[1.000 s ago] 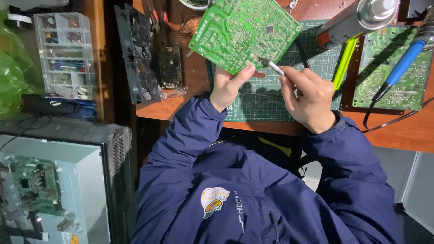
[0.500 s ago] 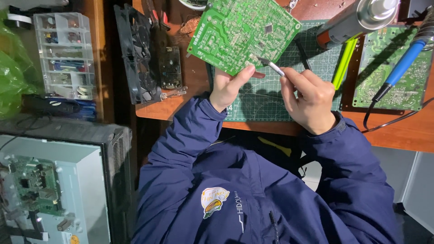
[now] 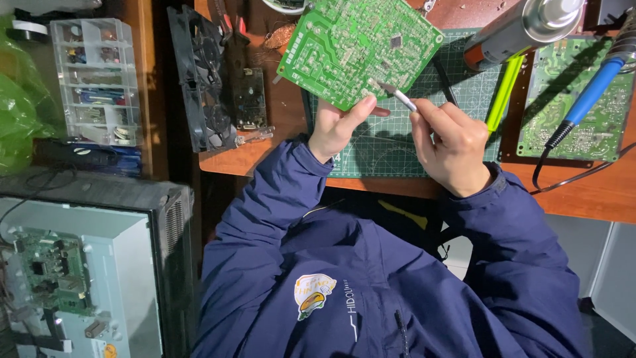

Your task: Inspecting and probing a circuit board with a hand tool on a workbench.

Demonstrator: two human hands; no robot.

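Over the green cutting mat (image 3: 391,152) near the counter's front edge, left hand (image 3: 334,129) holds a green circuit board (image 3: 354,46) by its lower corner, fingers closed on the edge, solder side up and tilted toward the camera. Right hand (image 3: 450,146) pinches a slim metal tool (image 3: 396,96), fingers narrow around its shaft, tip touching the board's lower edge region. Compared with one second ago: board, tool and both hands show almost no shift; tip remains at the same spot. Judgement: work is dwelling on one point of the board. Blue-handled soldering iron (image 3: 593,89) lies unused toward the counter's right edge.
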